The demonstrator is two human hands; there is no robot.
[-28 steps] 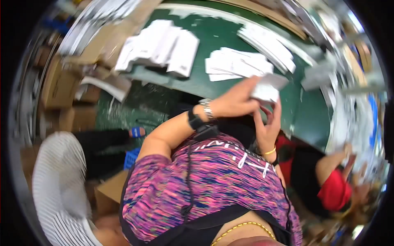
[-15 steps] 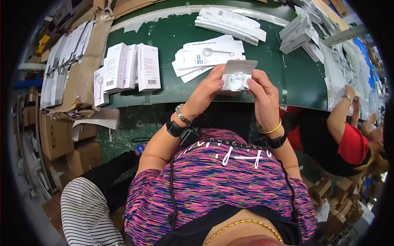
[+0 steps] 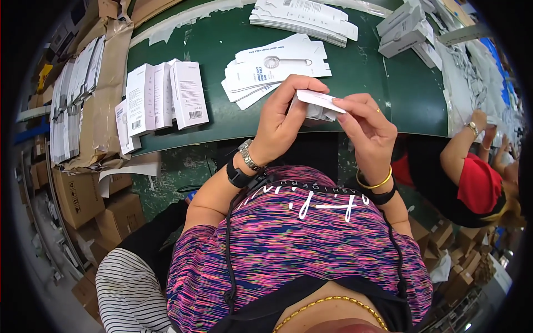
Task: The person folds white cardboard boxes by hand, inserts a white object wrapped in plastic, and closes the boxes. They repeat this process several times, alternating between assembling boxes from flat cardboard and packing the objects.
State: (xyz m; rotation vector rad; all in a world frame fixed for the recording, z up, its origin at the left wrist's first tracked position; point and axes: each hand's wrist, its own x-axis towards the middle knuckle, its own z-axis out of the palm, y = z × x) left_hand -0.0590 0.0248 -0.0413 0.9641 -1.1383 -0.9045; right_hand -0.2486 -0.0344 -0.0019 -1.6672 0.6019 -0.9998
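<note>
A small white carton is held at the near edge of the green table, its end flap folded down nearly over the opening. My left hand wraps round the carton's left side. On the right, the thumb and fingers of my right hand pinch the flap's edge. What lies inside the carton is mostly hidden under the flap. Just beyond my hands lies a fanned stack of flat white cartons printed with a handheld fan.
Several upright white boxes stand at the left of the table. More flattened cartons lie at the back, and closed boxes sit back right. Packed cartons fill a brown box at far left. A co-worker's arm reaches in at right.
The carton's flap, raised before, is now folded down toward the opening. My right hand has moved from the carton's side to the flap's edge.
</note>
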